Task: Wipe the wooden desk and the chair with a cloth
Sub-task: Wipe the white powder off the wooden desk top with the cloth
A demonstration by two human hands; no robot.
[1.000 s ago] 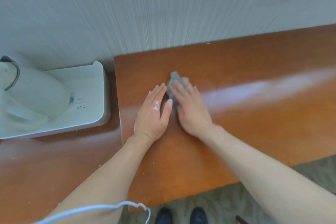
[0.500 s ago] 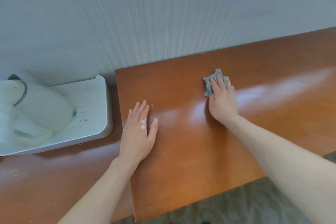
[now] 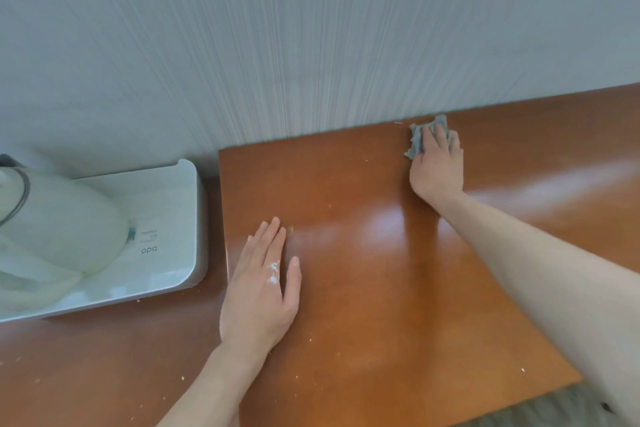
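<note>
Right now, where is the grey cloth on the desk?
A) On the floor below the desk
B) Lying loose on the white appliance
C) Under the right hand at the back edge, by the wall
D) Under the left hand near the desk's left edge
C: the right hand presses the grey cloth onto the wooden desk right at its back edge by the wall, while the left hand lies flat and bare near the left edge.

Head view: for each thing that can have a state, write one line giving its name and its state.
Cloth: crumpled, pressed on the desk near the wall.
Right hand: fingers flat on the cloth.
Left hand: flat on the desk, holding nothing.
Desk: glossy, scattered with crumbs.
White appliance: sits left of the desk.
</note>
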